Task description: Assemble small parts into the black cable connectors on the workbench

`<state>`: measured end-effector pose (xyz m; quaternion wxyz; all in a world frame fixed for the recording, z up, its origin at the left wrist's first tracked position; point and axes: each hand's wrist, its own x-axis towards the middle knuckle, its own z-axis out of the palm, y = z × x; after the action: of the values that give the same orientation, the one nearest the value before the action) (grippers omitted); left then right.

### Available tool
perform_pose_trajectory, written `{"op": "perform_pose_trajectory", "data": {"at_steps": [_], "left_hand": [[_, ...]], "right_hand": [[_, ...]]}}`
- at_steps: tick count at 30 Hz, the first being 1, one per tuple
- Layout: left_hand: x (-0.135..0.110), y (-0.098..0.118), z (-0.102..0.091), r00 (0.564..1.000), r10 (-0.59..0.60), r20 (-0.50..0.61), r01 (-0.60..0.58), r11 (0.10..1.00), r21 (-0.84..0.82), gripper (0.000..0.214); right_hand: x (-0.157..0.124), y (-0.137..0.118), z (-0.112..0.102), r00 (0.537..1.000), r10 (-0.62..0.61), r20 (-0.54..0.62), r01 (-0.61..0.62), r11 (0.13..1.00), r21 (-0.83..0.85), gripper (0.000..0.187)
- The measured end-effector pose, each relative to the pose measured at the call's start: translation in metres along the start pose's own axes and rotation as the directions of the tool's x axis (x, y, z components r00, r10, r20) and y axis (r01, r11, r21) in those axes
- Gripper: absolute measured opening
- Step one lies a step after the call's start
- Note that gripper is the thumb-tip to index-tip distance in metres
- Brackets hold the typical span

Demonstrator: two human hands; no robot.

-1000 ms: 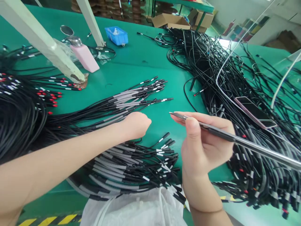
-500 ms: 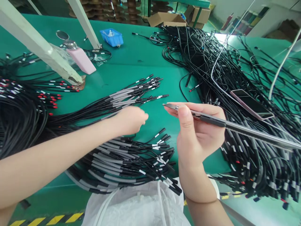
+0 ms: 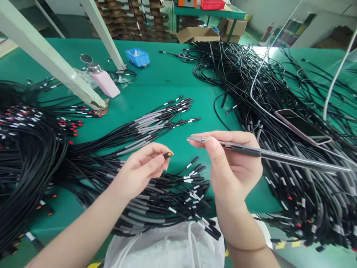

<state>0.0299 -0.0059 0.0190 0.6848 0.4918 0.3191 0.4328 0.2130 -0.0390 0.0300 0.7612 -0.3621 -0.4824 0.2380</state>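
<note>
Cable end (image 3: 167, 155), one, black, orange at the tip. Sits pinched in the left hand (image 3: 146, 167), between thumb and forefinger, with the remaining fingers curled in. Protrudes just past the fingertips (its length behind them hidden by the hand). Shows in front of the green table (image 3: 208, 102), between an upper and a lower bundle of cables.

Knife (image 3: 267, 155), one, slim, metal, with a dark slider on the handle. Lies across the right hand (image 3: 237, 167), closed round it with the thumb pressed on near the blade. Points its blade toward the left hand; stands near the cable end but apart from it.

Upper bundle (image 3: 149, 121), black with grey ribbed sleeves and white labels. Fans out beyond the left hand.

Lower bundle (image 3: 167, 210), of like make. Spreads in front of the body, partly behind the left hand.

Cable coil (image 3: 52, 167), large, black. Fills the left side, near a cluster of red-tipped ends.

Cable heap (image 3: 245, 83), black, tangled. Runs down the right side; carries a pink-edged phone (image 3: 304, 127).

Bottle (image 3: 105, 83), pink, with metal top. Rests beyond the bundles, near a blue bin (image 3: 137, 57).
</note>
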Motion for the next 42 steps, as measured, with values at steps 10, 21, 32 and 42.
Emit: {"op": "perform_pose_trajectory", "data": {"at_steps": [10,21,32,42], "left_hand": [[-0.028,-0.021,-0.006,0.975,0.221,-0.011,-0.22,0.967,-0.126,0.014],[-0.036,-0.019,-0.007,0.984,0.178,-0.011,-0.177,0.968,-0.179,0.017],[-0.037,-0.024,-0.006,0.996,0.062,-0.065,-0.075,0.971,-0.226,0.012],[-0.04,-0.026,-0.009,0.995,0.005,-0.096,-0.026,0.975,-0.22,0.018]], "right_hand": [[-0.01,0.005,0.007,0.98,0.053,0.19,-0.081,0.987,0.14,0.018],[-0.02,0.006,0.006,0.942,0.041,0.332,-0.115,0.971,0.208,0.02],[-0.025,-0.006,0.006,0.873,0.075,0.481,-0.184,0.966,0.182,0.046],[-0.027,-0.006,0.003,0.87,0.13,0.476,-0.171,0.984,0.045,0.037]]}}
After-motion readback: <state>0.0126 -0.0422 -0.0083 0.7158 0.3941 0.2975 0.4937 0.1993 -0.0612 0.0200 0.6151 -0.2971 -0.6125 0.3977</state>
